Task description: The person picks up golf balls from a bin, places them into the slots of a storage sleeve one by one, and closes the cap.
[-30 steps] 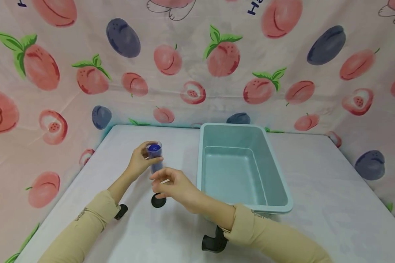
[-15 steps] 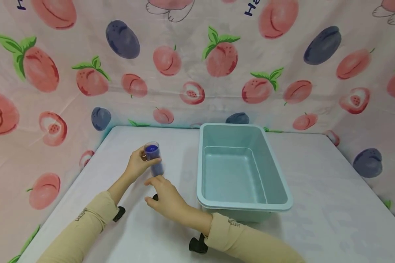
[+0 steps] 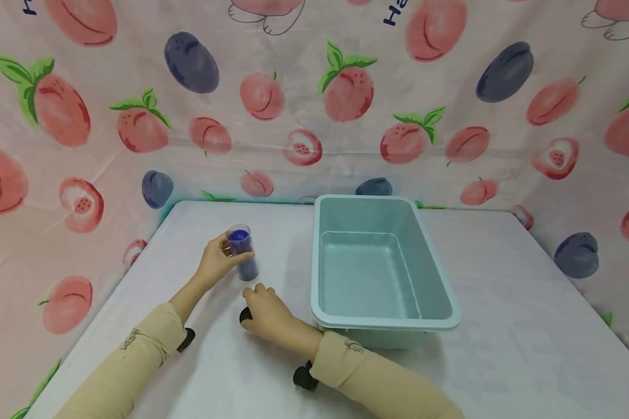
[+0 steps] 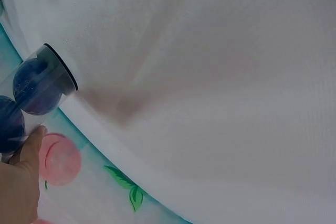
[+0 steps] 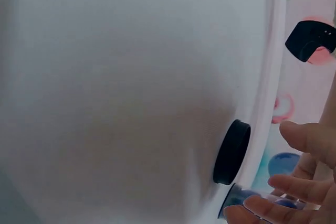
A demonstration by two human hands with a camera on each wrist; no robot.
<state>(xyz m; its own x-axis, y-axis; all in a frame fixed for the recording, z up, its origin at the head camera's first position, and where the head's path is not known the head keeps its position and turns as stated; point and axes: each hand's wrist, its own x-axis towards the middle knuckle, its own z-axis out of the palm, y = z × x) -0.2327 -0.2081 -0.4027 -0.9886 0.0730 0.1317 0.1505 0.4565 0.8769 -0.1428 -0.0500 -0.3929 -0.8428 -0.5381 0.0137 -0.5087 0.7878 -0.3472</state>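
Note:
In the head view my left hand (image 3: 216,263) holds a clear tube (image 3: 247,266) upright around its side; blue balls show inside. The left wrist view shows the same tube (image 4: 67,85) with dark blue balls and a black rim at its end, the thumb against its wall. A black round lid (image 5: 232,152) lies on the white table, partly covered by my right hand in the head view. My right hand (image 3: 270,316) is over the lid, fingers spread and loosely bent. In the right wrist view a gap shows between these fingers and the lid.
To the right of my hands stands a pale blue-green plastic tub (image 3: 382,323), its inside bare. Fruit-printed cloth (image 3: 293,81) hangs behind and beside the white table (image 3: 503,302). A black wrist camera (image 3: 305,377) sits under my right sleeve.
My right hand has moved down from beside the tube to the black lid, covering most of it. My left hand keeps holding the tube, which has shifted slightly left in view.

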